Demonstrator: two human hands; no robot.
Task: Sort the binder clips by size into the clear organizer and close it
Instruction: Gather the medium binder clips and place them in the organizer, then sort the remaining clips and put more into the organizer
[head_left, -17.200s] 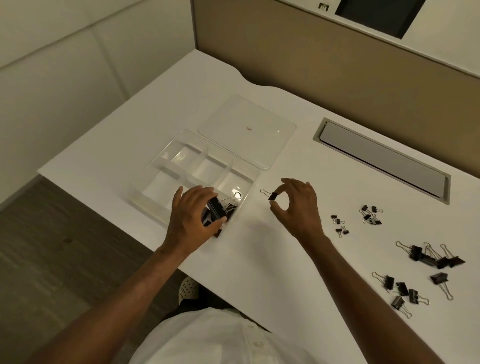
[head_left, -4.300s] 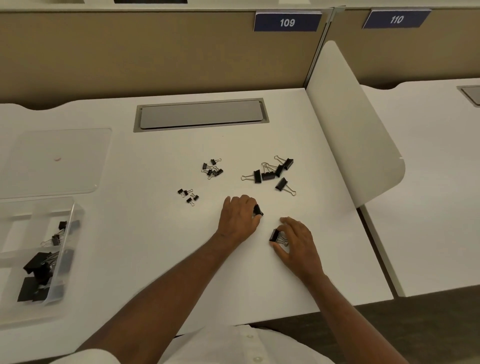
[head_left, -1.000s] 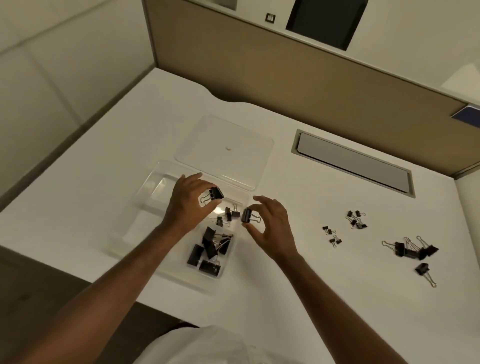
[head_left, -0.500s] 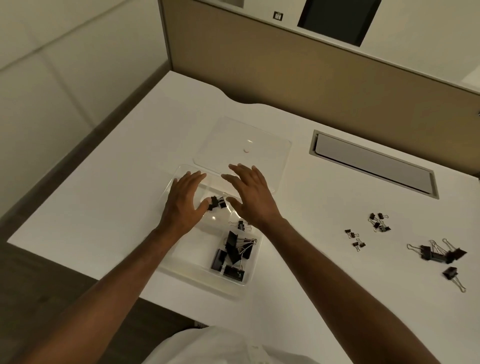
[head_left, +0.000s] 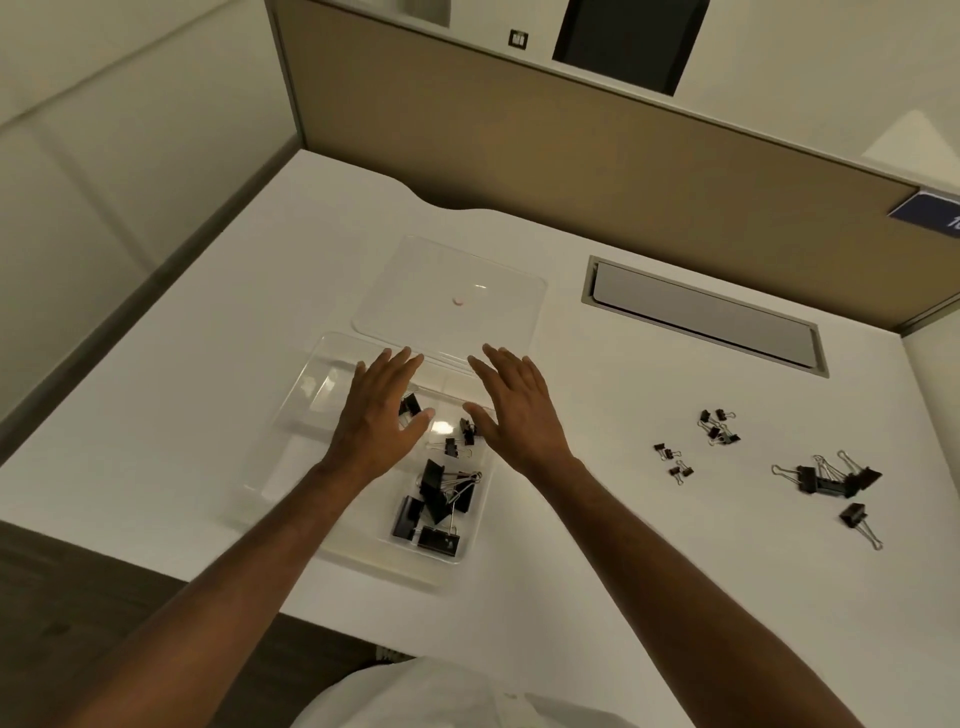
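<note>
A white desk (head_left: 208, 415) carries a clear organizer (head_left: 291, 457) with its lid (head_left: 452, 296) lying flat just behind it. A tan partition (head_left: 571, 171) stands behind the desk, with a grey cable hatch (head_left: 701, 317) set into the desktop. Large clips (head_left: 436, 504) fill the organizer's near right compartment; medium clips (head_left: 460, 439) lie in the compartment behind. Loose small clips (head_left: 698, 441) and larger loose clips (head_left: 831, 480) rest well to the right. The left hand (head_left: 379, 415) and right hand (head_left: 519, 410) hover palm-down over the organizer, forearms crossing its near edge. Fingers on both are straight and slightly spread, holding nothing; a clip (head_left: 410, 404) shows beside the left thumb.
</note>
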